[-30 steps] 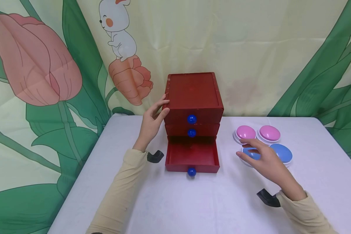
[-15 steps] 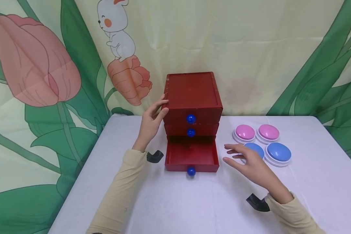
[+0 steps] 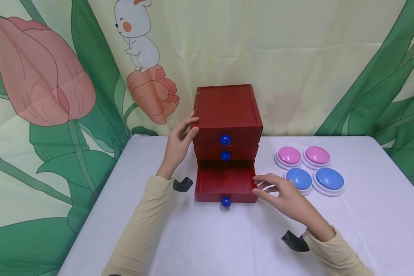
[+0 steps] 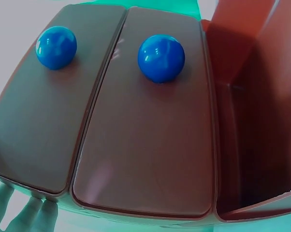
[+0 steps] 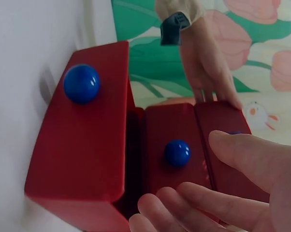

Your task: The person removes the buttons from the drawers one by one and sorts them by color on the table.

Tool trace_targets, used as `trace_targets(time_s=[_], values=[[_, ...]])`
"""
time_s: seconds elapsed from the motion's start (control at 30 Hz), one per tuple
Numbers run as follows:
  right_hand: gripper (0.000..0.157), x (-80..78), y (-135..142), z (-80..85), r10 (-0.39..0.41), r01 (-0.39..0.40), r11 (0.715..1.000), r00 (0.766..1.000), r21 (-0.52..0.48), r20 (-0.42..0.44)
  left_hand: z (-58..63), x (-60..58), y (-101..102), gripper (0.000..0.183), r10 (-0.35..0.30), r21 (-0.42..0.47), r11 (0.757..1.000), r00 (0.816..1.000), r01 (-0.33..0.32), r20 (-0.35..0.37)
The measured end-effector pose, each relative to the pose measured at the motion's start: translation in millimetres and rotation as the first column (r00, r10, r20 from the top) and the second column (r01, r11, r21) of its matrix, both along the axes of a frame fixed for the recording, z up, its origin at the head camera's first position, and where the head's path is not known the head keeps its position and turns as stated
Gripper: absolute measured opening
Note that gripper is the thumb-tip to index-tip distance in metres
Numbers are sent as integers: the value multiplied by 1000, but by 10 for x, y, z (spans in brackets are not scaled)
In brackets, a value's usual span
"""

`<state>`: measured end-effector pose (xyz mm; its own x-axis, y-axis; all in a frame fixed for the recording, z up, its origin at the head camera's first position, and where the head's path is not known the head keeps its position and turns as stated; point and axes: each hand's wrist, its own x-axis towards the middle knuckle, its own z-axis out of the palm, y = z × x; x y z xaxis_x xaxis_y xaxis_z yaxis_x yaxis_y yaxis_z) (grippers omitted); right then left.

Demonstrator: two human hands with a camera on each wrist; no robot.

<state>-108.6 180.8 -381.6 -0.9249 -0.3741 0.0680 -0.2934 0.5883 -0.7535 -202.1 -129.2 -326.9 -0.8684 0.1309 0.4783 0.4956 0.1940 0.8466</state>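
A dark red cabinet point(image 3: 227, 107) of three stacked drawers stands at the table's back, each front bearing a blue round knob. Its bottom drawer point(image 3: 226, 183) is pulled out, with nothing seen inside; the upper two are closed. My left hand point(image 3: 178, 145) rests its fingers against the cabinet's upper left side. In the left wrist view, fingertips point(image 4: 44, 215) show at the cabinet's edge. Beside the bottom drawer's right wall hovers my right hand point(image 3: 284, 195), its fingers loosely bent and holding nothing; contact with the wall cannot be told. The right wrist view shows the drawer's blue knob point(image 5: 81, 83).
Right of the cabinet sit two pink push buttons point(image 3: 289, 155) and, nearer, two blue push buttons point(image 3: 329, 179), all on white bases. A white cloth covers the table point(image 3: 200, 237). Behind it hangs a printed curtain point(image 3: 289, 69).
My right hand has moved left, from over the blue buttons to the bottom drawer's right side. The left hand stays on the cabinet, and the drawer stays pulled out.
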Motion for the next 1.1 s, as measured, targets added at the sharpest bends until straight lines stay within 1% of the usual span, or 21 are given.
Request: trace_targets(time_s=[0.1,0.23,0.4,0.5,0.63,0.73,0.97,1.1], values=[[42,9,-35,-12,19,-19,1000,999,-10,26,-3,0,1,36,2,2,1000,1000,-2,-5],[41,28,-64,-26,43,-43,999,998,-15,34,-9,-6,9,37,1,1,1000,1000,-1,-3],[41,70,-105,-46,38,-38,999,998,-4,58,-6,-5,25,37,-1,-8,1000,1000,1,10],[41,94,-129,-58,53,-52,999,998,-13,47,0,2,25,37,1,-10,1000,1000,-1,16],[38,114,-173,-90,109,-108,994,994,-35,24,-5,3,14,38,2,-6,1000,1000,-2,19],[35,125,-213,-120,140,-138,990,989,-43,43,-12,3,7,38,2,-4,1000,1000,-2,20],[39,131,-286,-171,169,-167,986,979,-31,117,-6,6,7,37,6,2,1000,1000,-6,15],[39,128,-315,-221,179,-180,984,976,-5,123,-2,7,4,37,11,-1,1000,1000,-11,11]])
